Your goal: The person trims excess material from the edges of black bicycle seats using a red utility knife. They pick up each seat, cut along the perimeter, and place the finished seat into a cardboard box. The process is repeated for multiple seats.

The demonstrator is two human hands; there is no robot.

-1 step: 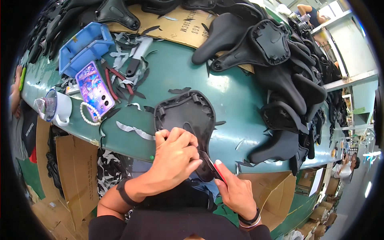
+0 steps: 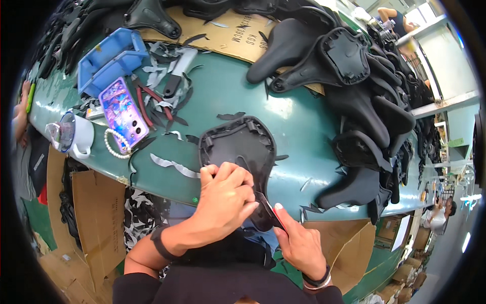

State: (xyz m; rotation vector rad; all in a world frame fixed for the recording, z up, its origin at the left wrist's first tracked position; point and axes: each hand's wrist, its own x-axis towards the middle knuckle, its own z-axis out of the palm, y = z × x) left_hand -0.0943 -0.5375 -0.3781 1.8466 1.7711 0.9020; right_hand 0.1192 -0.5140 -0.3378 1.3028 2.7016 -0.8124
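A black bicycle saddle [image 2: 238, 144] lies underside up at the table's near edge, its wide end away from me and its nose toward my body. My left hand [image 2: 225, 200] is closed over its left side, fingers curled into a pinch; whatever they grip is hidden. In my right hand [image 2: 301, 243] is a red-handled utility knife [image 2: 278, 219]. Its blade points up and left, against the saddle's narrow part close to my left fingers. Dark trimming scraps [image 2: 230, 116] and a pale strip [image 2: 174, 165] lie around the saddle.
More black saddles [image 2: 349, 111] are piled along the right and far side, partly on flat cardboard [image 2: 223, 33]. At left are a blue bin [image 2: 109, 61], a phone [image 2: 121, 111], red-handled pliers [image 2: 147, 99] and a white mug [image 2: 81, 134]. Open cartons [image 2: 98, 213] stand below the table edge.
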